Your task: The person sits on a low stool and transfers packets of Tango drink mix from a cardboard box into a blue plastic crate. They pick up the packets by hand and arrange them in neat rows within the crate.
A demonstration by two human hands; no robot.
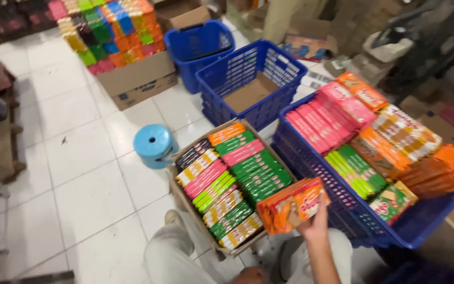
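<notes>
My right hand [315, 223] grips an orange pack of snack bars [290, 205] and holds it above the right edge of a cardboard box [181, 190] on the floor. That box is filled with rows of green, pink, orange and striped packs [232, 181]. Just right of my hand a blue plastic crate [337, 202] holds pink, green, orange and brown packs. My left hand [250, 275] shows only partly at the bottom edge near my knee; whether it holds anything is hidden.
A small blue plastic stool [153, 143] stands left of the box. Behind are a blue crate with a cardboard liner [248, 84], a blue basket [198, 44] and a carton stacked with colourful packs [132, 79]. White tiled floor [69, 173] stretches to the left.
</notes>
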